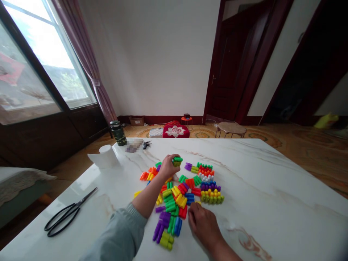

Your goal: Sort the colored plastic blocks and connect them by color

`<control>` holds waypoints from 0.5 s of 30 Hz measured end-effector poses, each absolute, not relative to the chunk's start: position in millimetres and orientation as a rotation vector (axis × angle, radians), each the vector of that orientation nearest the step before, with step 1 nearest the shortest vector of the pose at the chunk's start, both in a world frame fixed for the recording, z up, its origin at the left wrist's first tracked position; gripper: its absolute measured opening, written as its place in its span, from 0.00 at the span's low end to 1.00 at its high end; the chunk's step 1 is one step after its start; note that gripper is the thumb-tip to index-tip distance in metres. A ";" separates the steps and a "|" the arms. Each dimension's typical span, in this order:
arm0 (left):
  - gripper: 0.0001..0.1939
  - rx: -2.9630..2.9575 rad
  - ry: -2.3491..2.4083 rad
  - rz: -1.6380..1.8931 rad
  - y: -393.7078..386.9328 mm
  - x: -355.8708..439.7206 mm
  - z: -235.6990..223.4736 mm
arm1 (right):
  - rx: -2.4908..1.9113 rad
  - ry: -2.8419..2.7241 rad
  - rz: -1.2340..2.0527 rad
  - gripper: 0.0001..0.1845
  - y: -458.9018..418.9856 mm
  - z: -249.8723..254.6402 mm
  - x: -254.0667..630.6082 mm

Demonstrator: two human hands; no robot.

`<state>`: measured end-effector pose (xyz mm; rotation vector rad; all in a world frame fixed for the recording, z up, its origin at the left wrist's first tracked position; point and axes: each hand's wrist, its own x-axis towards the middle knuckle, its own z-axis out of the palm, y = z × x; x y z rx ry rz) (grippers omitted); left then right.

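Observation:
My left hand (170, 167) reaches over the table's middle, its fingers closed round green and olive peg-shaped toy blocks (177, 160). Below and to the right, my right hand (203, 222) rests low over the table with curled fingers. A bit of yellow shows beside its fingertips; whether they grip it is hidden. Between and around the hands lies a loose heap of bullet-shaped plastic blocks (170, 204) in green, yellow, red, blue and purple. Right of the heap, blocks stand in colour-grouped rows (208, 183), with red, orange, white, blue, purple, yellow and olive ones.
Black-handled scissors (66, 216) lie on the white marble-patterned table (272, 195) at left. Farther back are a paper roll (107, 156), a camouflage flask (117, 133) and small dark pliers (146, 145). A round stool (231, 128) stands beyond the table.

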<state>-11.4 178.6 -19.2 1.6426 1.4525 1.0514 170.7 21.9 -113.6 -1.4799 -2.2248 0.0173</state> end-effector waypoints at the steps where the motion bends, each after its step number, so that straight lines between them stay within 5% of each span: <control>1: 0.25 1.503 1.415 1.145 169.5 -14.1 -18.7 | -1.489 -2.229 0.014 0.07 22.0 -113.0 170.4; 7: 0.09 0.728 1.117 1.434 113.7 -15.3 -38.9 | -1.541 -2.236 0.002 0.08 21.5 -107.4 169.6; 15: 0.06 0.343 0.889 1.557 72.6 3.3 -53.0 | -1.585 -2.223 0.040 0.11 20.6 -104.1 168.9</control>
